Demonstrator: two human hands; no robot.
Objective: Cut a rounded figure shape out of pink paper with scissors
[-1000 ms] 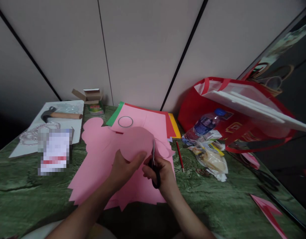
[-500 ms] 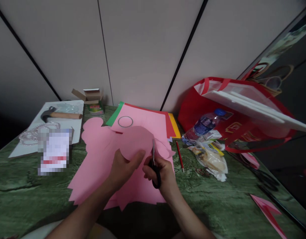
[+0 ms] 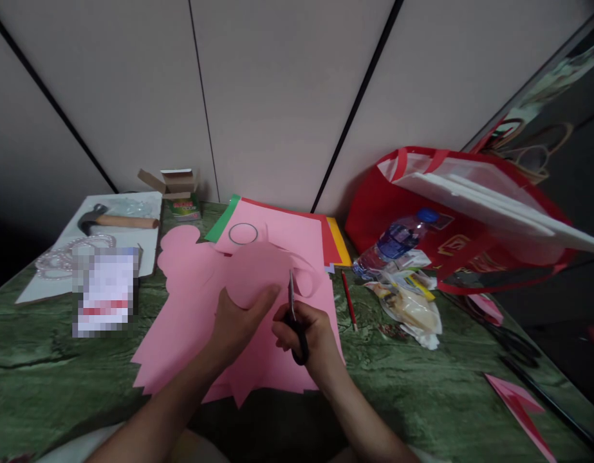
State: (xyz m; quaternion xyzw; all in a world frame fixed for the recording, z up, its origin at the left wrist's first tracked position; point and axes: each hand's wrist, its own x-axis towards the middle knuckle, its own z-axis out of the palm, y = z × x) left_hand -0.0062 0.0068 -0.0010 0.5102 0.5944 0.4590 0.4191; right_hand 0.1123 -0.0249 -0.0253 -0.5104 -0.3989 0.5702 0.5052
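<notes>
The left hand (image 3: 236,328) pinches a rounded pink paper piece (image 3: 255,273) between thumb and fingers, above the pink paper stack (image 3: 181,344). The right hand (image 3: 309,334) is closed around the black handles of scissors (image 3: 300,347), whose narrowly parted or closed blades, which I cannot tell, stand at the piece's right edge, also over the stack. A curled pink strip (image 3: 305,283) lies just beyond the blades, over the stack's far right part. A lobed pink cutout (image 3: 185,270) lies on the stack's left side. Green, red and yellow sheets show from under the stack's far end. Just right of the stack, a red pencil (image 3: 349,301) rests on the green tabletop (image 3: 403,392); farther right are a blue-capped water bottle (image 3: 398,239) and a red tote bag (image 3: 369,212). Left of the stack, a claw hammer (image 3: 127,222) lies on a white board (image 3: 79,233); an open carton (image 3: 185,207) stands behind the stack's left corner.
</notes>
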